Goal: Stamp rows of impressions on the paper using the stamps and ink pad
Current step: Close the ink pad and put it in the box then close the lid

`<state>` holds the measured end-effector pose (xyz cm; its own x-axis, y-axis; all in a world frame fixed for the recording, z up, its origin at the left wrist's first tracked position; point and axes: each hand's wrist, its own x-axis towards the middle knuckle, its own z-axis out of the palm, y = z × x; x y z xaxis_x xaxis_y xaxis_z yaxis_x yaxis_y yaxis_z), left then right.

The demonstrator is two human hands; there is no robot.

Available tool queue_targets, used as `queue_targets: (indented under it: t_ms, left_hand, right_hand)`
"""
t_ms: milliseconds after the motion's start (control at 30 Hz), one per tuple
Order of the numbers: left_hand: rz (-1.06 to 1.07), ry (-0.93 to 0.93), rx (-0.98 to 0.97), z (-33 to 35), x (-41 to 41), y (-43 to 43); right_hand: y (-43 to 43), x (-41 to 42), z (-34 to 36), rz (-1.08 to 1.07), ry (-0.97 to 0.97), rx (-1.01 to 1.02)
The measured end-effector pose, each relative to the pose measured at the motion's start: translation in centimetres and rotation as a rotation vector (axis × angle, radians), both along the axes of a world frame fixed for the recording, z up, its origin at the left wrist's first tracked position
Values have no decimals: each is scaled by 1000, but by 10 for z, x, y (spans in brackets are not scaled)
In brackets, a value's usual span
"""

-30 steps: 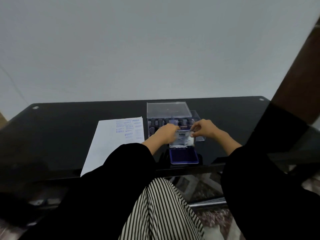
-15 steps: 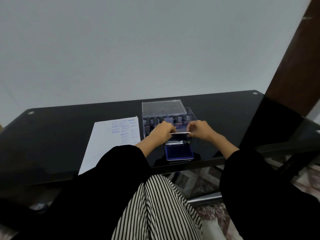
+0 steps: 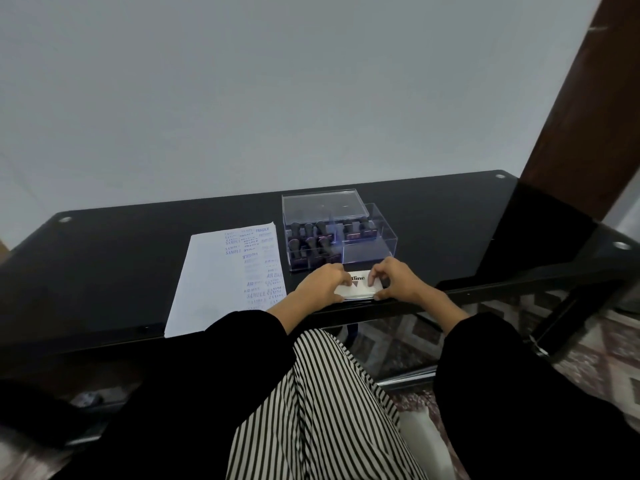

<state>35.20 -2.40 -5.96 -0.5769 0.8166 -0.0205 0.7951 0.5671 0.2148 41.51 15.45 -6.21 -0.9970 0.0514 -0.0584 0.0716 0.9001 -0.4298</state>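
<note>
On the left of the black glass table (image 3: 104, 271) lies the sheet of paper (image 3: 207, 282), its near edge reaching the front rim of the table. The left part of the sheet is blank; the right part carries columns of blue impressions (image 3: 258, 265), among them the words SAMPLE, FRAGILE and AIR MAIL, some sharp and some faint.

Just right of the paper, farther back, stands a clear plastic box (image 3: 384, 230) with its clear lid (image 3: 323, 206) propped over the rear. Dark-handled stamps (image 3: 311, 242) stand in rows in the box's left and rear compartments; the front right compartment shows only its floor.

In front of the box, at the near edge of the table, sits the ink pad (image 3: 360, 287), closed, its white lid printed with dark lettering and a triangle mark. The left hand (image 3: 320, 284) rests on the pad's left end, fingers curled over the lid and thumb at the near edge. The right hand (image 3: 394, 280) holds the right end the same way, fingertips pressed on the lid. Both hands are partly curled around the pad. Black sleeves (image 3: 225, 358) cover both forearms, and striped fabric (image 3: 318, 410) shows between them below the table.
</note>
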Motion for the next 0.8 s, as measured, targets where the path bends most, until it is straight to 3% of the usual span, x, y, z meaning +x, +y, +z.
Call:
queue_targets:
  t_ms: [167, 433, 600, 800]
  left_hand:
    - [33, -44, 84, -11, -6, -4]
    - [164, -290, 280, -27, -15, -4]
    - [162, -356, 186, -25, -21, -3]
    - [126, -276, 33, -21, -27, -1]
  right_hand:
    - [0, -4, -6, -15, 14, -52]
    - [4, -15, -12, 24, -10, -70]
    - [8, -24, -12, 44, -61, -3]
    - [9, -31, -10, 79, -117, 38]
